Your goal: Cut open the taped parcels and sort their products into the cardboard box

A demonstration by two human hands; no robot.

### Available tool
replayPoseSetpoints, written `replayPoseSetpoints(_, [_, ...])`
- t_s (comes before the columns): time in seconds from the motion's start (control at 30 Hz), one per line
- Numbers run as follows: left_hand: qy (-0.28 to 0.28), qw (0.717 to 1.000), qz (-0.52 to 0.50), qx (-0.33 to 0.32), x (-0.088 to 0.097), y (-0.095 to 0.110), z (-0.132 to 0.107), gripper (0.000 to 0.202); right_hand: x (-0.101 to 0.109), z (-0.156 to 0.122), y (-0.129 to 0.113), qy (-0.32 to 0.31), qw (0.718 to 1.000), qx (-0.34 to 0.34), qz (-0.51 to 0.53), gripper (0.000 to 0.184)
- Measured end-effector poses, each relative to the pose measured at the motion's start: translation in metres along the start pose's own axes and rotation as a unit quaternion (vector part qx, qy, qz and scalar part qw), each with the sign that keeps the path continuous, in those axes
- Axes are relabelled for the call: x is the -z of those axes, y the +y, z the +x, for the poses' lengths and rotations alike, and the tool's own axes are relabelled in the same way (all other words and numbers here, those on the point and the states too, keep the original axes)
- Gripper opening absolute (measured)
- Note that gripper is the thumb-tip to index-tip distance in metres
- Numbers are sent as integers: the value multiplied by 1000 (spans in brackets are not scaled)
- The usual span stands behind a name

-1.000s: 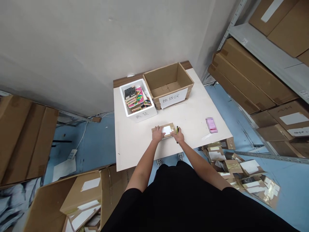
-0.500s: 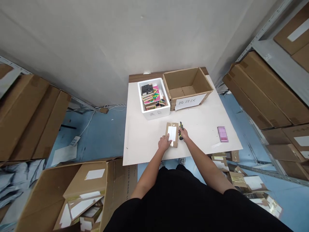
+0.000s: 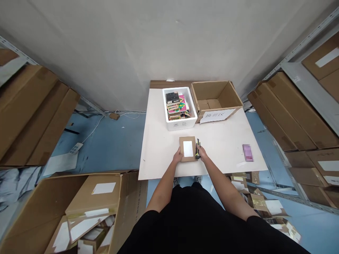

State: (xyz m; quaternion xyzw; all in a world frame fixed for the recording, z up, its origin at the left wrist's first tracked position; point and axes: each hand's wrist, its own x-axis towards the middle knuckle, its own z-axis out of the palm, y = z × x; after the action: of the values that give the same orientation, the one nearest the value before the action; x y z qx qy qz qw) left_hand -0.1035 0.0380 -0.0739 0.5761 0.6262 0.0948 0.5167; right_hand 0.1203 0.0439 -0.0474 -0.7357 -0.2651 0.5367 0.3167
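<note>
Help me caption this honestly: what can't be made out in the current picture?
Head view, now:
Small cardboard box: contents, hidden by its top.
Cutter in the right hand: whether the blade is out, too small to tell.
Pink item: details, blurred into blocks.
White bin: deepest contents, covered by items above.
Large carton: nearest part, cut off by the bottom edge.

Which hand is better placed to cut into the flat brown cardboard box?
Right, likely: the right hand holds the black-and-yellow utility knife beside the flat brown cardboard box. The left hand touches the box's left edge with no tool visible, better suited to steadying.
</note>
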Motion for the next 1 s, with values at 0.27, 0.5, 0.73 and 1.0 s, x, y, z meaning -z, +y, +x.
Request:
replayPoseSetpoints(0.27, [45,999,-24,13,6,-18,10,84,27,-22,-45,-179,970,-12,165,37])
replayPoseSetpoints(0.5, [91,969,194,-123,68,-11,1,100,-14,-29,-50,-292,940,-72,160,38])
replayPoseSetpoints(0.73, [-50,918,364,-147,74,15,11,147,-16,-21,-49,-261,958,-30,116,33])
replayPoseSetpoints(1.0, [-6,942,321,-100,30,31,6,153,-51,4,-85,-132,943,128,-276,29])
